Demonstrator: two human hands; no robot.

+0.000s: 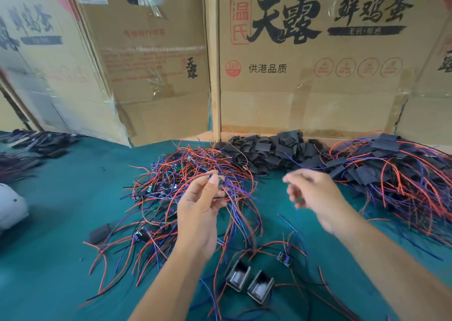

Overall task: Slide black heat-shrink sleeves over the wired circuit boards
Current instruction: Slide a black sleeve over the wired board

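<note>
Pinching thin wires (red, blue), left hand (199, 208) above tangled pile (186, 181).

matt black sleeves (269, 149), teal cloth table cover (61, 210), taped cardboard boxes (318, 88)

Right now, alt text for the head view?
Two bare hands hover over a green table: the left hand pinches a small wired board out of a tangle of red, blue and black wires, the blurred right hand seems to hold a small green piece. Behind lie a heap of black sleeves and cardboard boxes.
</note>
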